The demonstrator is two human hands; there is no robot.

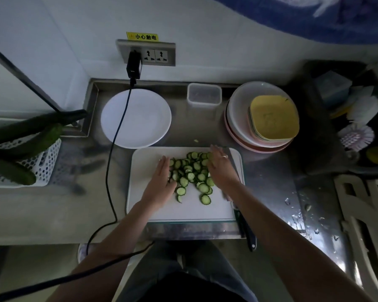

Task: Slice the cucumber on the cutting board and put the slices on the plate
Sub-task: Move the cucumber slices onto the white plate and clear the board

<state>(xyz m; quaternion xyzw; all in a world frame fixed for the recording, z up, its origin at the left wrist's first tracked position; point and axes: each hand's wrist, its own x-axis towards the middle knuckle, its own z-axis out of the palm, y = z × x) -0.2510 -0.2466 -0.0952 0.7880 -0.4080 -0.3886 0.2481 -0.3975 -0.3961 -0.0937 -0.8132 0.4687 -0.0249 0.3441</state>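
Slicing looks done to me, so we're on the gather-and-transfer step. The cucumber slices (191, 175) are in a loose pile in the middle of the cutting board (218, 209), lower center of the frame, with a few strays toward the bottom of the pile. My left hand (162, 182) sits flat against the left side of the pile, fingers straight, not pinching anything. My right hand (222, 166) does the same on the right side, also flat and holding nothing, so both are just cupping the heap inward.

The knife (246, 227) lies along the right edge of the board, handle hanging off the counter edge. The plate (135, 118) is above and left of the board, with a black cable (118, 127) draped across it.

Next I'd squeeze the pile tighter, scoop it up between both palms and carry it up-left, minding that cable. The 3 or so loose slices probably need a second pass.
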